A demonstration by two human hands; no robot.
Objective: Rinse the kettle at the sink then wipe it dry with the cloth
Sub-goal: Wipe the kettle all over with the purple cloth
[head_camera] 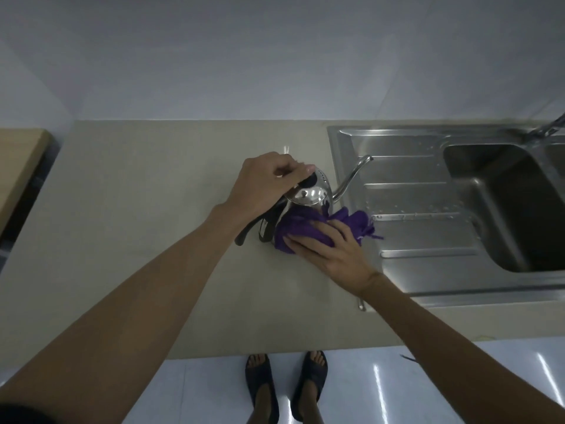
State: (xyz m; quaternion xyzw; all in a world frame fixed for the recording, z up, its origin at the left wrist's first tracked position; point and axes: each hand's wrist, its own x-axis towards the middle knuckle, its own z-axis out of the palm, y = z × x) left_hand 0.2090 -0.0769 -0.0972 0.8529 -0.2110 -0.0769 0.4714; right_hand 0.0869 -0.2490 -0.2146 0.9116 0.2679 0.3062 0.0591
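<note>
A shiny steel gooseneck kettle [308, 194] with a black handle stands on the beige counter [153, 224], its thin spout pointing right over the sink's edge. My left hand [263, 182] grips the top of its handle by the lid, thumb resting on the lid. A purple cloth [305, 229] is bunched against the kettle's lower front side. My right hand [330, 249] lies flat on the cloth and presses it to the kettle's body. The kettle's base is hidden behind the cloth.
A steel sink [504, 206] with a ribbed, wet draining board [409, 206] sits just right of the kettle; the tap [547, 130] is at the far right. A wooden board [18, 166] lies at the counter's left end. My sandalled feet stand below the counter edge.
</note>
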